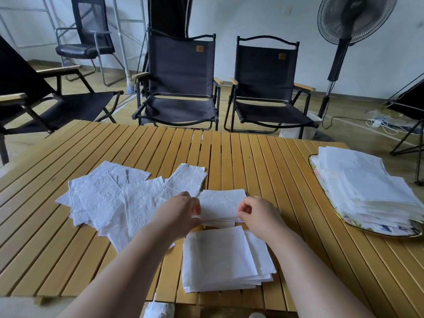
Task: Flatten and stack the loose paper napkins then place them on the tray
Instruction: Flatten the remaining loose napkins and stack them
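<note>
A folded white napkin (220,205) is held between my two hands just above the slatted wooden table. My left hand (181,213) pinches its left edge and my right hand (257,214) pinches its right edge. Just below it, near the table's front edge, lies a flat stack of napkins (224,258). Loose crumpled napkins (114,198) are spread over the table to the left. At the right edge a patterned tray (394,231) with a gold rim carries a tall pile of napkins (371,189).
The slatted wooden table (263,157) fills the foreground. Three black folding chairs (181,81) stand behind it, with an office chair at the back left. A standing fan (344,37) is at the back right, with cables on the floor.
</note>
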### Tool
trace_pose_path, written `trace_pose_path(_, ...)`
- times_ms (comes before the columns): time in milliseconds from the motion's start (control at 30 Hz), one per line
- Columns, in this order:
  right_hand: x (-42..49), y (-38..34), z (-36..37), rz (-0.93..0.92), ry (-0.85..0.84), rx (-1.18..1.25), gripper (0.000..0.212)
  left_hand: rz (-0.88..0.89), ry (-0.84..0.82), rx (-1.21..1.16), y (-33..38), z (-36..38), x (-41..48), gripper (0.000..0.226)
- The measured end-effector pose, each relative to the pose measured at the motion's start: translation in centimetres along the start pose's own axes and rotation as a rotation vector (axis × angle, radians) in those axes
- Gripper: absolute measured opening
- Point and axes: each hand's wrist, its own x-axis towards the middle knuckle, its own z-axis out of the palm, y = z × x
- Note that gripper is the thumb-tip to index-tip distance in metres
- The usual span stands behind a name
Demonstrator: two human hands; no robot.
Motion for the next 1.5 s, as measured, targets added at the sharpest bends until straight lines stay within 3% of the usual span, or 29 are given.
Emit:
trace_pose_path(100,-0.2,0.0,0.0,0.004,-0.024,0.035,0.012,0.004,0.013,0.002,0.2,0.1,0.1,0.008)
trace_pose_path(333,-0.5,-0.2,-0.3,-0.017,-0.047,0.102,0.013,0.017,-0.005,0.028,0.3,0.2,0.2,0.013)
trace_pose_path(733,-0.4,-1.0,-0.6,-0.12,0.145,0.182,0.009,0.064,0.113,-0.146,0.7,-2.0,-0.8,0.004)
trace_pose_path(867,-1.2,-1.8,-2.1,-0.199,0.176,0.284,0.008,0.056,0.126,-0.16,0.9,-2.6,-1.2,0.014)
trace_pose_path(1033,-3.1,-1.7,-4.9,-0.159,0.131,0.584,0.007,0.022,0.094,-0.371,1.5,-4.3,-2.0,0.019)
trace_pose_path(1133,-4.1,-0.6,-6.2,-0.099,-0.062,0.732,0.012,0.038,0.002,-0.431,1.4,-4.9,-3.3,0.022)
trace_pose_path(1233,-5.2,0.2,-6.5,-0.017,-0.339,0.567,0.016,0.018,-0.155,-0.425,1.3,-4.7,-4.2,0.018)
trace_pose_path(1300,-5.3,0.7,-6.2,0.016,-0.416,0.37,0.02,0.001,-0.279,-0.354,1.4,-4.1,-4.4,0.015)
trace_pose_path(1400,-4.7,1.1,-5.4,0.081,-0.415,0.113,0.031,-0.003,-0.408,-0.192,1.9,-2.8,-4.1,0.016)
trace_pose_path(1500,-3.9,0.4,-4.6,0.182,-0.243,0.052,0.036,-0.038,-0.384,-0.114,2.0,-1.9,-3.4,0.021)
